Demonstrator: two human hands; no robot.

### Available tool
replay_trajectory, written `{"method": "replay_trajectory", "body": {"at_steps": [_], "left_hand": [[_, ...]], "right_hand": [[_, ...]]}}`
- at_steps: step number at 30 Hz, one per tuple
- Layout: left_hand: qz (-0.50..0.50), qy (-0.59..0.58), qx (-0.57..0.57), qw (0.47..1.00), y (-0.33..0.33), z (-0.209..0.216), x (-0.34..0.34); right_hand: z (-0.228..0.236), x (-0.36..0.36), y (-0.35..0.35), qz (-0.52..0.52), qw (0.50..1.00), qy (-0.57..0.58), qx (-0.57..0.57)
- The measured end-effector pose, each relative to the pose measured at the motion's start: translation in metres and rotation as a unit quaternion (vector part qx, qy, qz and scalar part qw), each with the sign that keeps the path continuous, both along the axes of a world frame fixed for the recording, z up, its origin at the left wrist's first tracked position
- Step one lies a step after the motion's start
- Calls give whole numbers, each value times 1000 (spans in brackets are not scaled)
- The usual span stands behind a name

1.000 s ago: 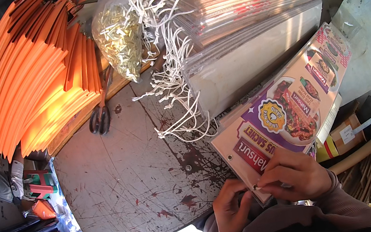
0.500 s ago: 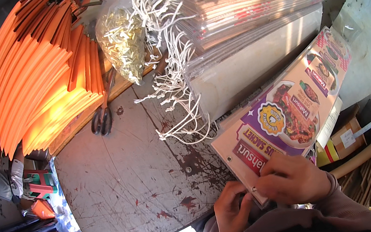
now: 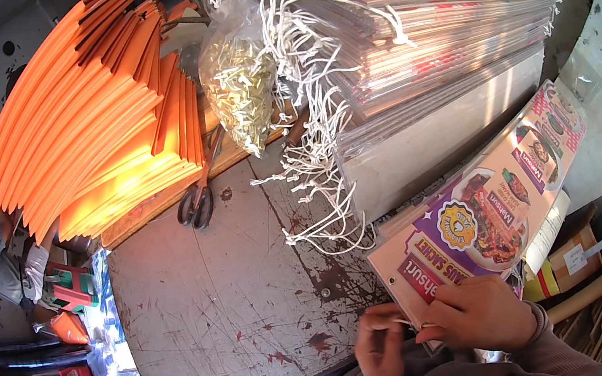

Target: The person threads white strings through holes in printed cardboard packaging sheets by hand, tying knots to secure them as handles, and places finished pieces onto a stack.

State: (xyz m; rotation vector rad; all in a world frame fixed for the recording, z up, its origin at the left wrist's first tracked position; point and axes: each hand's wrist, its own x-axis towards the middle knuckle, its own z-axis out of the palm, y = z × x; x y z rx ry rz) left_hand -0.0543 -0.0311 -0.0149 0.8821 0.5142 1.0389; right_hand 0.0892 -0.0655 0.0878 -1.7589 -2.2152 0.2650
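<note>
Printed card (image 3: 507, 192): peach and purple; right hand (image 3: 480, 315) at near end
Left hand (image 3: 380, 347): curled, beside that end
Scissors (image 3: 201, 197): black-handled, on scuffed grey counter (image 3: 217, 307)
Bag (image 3: 238, 22): clear, gold pieces (image 3: 242, 90) inside

Stacked orange sheets (image 3: 83, 117), black-handled scissors (image 3: 200, 189), clear bag of gold-coloured pieces (image 3: 242, 90), cardboard box (image 3: 573, 259)

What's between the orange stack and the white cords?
A clear bag of gold-coloured bits, plus scissors beside the orange stack, in the head view.
</note>
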Motion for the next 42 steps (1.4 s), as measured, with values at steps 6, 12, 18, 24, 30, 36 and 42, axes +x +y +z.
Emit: {"method": "replay_trajectory", "body": {"at_steps": [6,12,18,24,30,36,42], "left_hand": [[207,-162,-249,932,12,14,-1],[181,-163,-202,949,29,12,1],[161,230,135,950,32,18,-9],[94,226,167,955,41,21,3],[-1,134,57,989,48,18,3],[-45,101,57,992,48,20,11],[-22,93,62,993,52,20,7]], "right_hand": [[0,22,4,129,983,124,-26],[-26,77,-33,97,762,630,118],[-21,108,-27,16,388,913,123],[0,108,-5,89,544,820,157],[22,31,42,-9,944,326,-40],[13,22,51,40,986,144,72],[10,21,57,51,987,118,97]]}}
